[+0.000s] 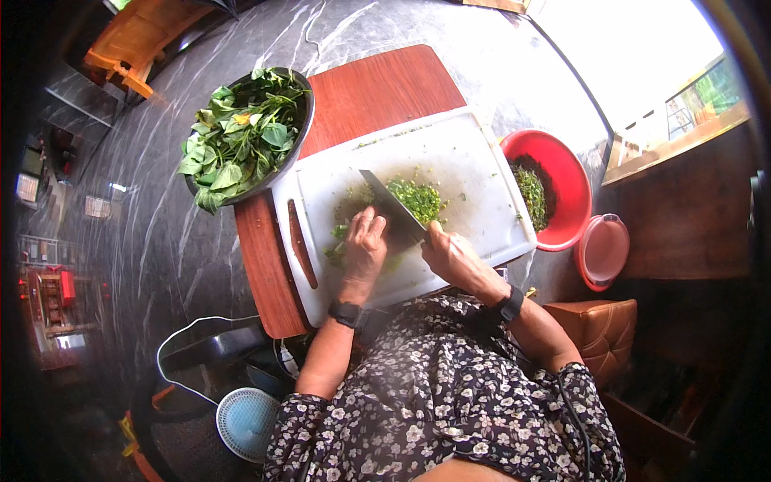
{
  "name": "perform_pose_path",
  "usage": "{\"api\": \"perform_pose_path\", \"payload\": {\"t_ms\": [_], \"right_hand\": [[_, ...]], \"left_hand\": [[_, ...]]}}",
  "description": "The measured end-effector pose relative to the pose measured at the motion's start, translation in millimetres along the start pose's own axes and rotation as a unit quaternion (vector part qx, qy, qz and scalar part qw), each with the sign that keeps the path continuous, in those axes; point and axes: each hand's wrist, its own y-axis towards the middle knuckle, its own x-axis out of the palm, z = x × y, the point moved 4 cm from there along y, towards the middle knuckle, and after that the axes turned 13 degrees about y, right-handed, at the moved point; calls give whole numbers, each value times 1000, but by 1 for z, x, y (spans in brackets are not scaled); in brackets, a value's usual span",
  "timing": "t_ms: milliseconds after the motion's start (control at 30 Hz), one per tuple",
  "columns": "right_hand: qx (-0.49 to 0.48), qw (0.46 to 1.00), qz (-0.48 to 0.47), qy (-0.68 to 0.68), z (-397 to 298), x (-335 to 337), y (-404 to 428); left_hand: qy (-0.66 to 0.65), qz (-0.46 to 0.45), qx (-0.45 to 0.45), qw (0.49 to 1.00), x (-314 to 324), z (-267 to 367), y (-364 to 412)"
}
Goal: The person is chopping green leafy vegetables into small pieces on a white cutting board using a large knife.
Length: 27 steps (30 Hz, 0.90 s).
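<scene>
A white plastic cutting board (476, 156) lies on a small reddish wooden table (379, 84). My right hand (452, 256) is closed around the handle of a kitchen knife (394, 208), its broad dark blade slanting over the board. Finely chopped greens (417, 200) lie along the far side of the blade. My left hand (365, 247), fingers bent, presses down on the board left of the blade, on green leaves and stems (336, 250) that it partly hides. Both wrists wear dark bands.
A dark bowl (306, 123) heaped with leafy greens (241, 135) stands at the table's far left corner. Right of the board is a red basin (569, 181) with chopped greens; beside it sits a smaller pink basin (604, 250). A brown tufted stool (602, 331) and a white cable (181, 328) are nearer me.
</scene>
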Motion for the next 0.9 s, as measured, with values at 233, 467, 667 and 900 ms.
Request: {"api": "perform_pose_path", "payload": {"t_ms": [233, 467, 667, 900], "right_hand": [[29, 999, 8, -42, -10, -23, -28], [26, 997, -13, -72, -17, -28, -48], [47, 996, -48, -66, -11, -32, -46], [28, 995, -67, -70, -7, -21, -22]], "left_hand": [[-53, 22, 13, 998, 9, 11, 4], [-31, 25, 14, 999, 16, 13, 1], [-20, 27, 26, 999, 10, 14, 6], [-44, -15, 35, 998, 11, 13, 10]]}}
